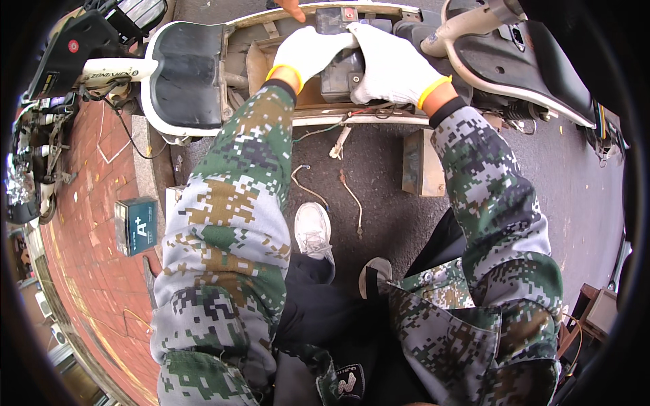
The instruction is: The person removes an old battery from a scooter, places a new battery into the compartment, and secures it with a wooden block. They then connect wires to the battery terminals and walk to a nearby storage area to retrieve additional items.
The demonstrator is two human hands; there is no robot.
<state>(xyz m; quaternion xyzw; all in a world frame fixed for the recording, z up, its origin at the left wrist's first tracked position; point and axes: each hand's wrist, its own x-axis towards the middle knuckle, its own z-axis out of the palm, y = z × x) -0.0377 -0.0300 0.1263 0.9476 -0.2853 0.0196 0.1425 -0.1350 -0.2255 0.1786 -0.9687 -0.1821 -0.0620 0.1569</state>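
Note:
My left hand point(308, 52), in a white knit glove with a yellow cuff, is over a dark lead-acid battery point(339, 83) inside the open body of an electric scooter. Its fingertips meet those of my right hand point(393, 68), gloved the same way. The right glove covers the battery's right side, thumb low beside a round terminal. Whether either hand grips anything is hidden by the gloves. Behind them sits another battery point(330, 20) with a red-marked terminal. Red and green wires point(335, 123) run along the compartment's near edge.
Another person's hand point(292, 7) reaches in at the top. Loose cable pieces point(359, 205) lie on the asphalt near my shoes. A loose battery point(424, 162) stands at right, a boxed one point(136, 226) on the brick pavement at left. The scooter's seat point(188, 75) flanks the compartment.

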